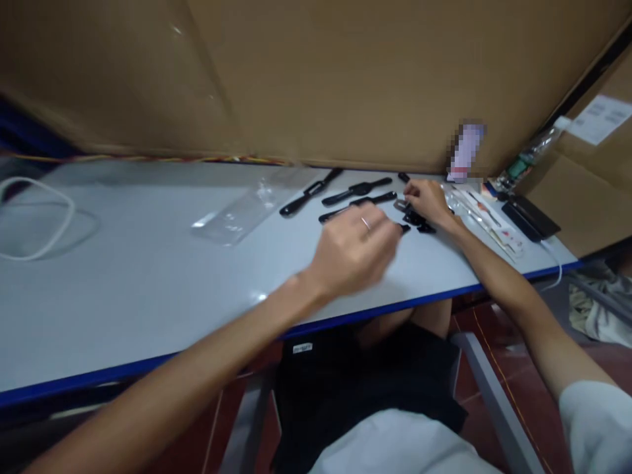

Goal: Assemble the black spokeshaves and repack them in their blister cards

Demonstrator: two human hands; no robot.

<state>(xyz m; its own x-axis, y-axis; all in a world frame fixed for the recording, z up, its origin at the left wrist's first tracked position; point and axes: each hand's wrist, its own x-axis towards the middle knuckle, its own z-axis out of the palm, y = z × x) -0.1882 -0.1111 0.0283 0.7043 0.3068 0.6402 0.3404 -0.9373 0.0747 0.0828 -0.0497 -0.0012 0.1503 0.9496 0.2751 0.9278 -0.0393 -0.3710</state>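
My left hand (358,247), with a ring on one finger, hovers over the front of the table with its fingers curled; its back hides whatever is in them. A small black tip shows beside its fingertips, but I cannot tell whether it is held. My right hand (428,201) is at a pile of small black parts (425,228), its fingers pinched together. What they grip is hidden. Behind my left hand lie slim black handle-shaped pieces: one with a slot (311,191), another (358,190) to its right, and a third (380,198) partly covered by the hand.
Clear plastic bags (241,212) lie left of the black pieces. Packaged items (486,217), a black box-like device (530,218) with a white cable and a plastic bottle (530,158) are at right. A white loop (72,210) stands at far left. Cardboard (316,85) walls the back.
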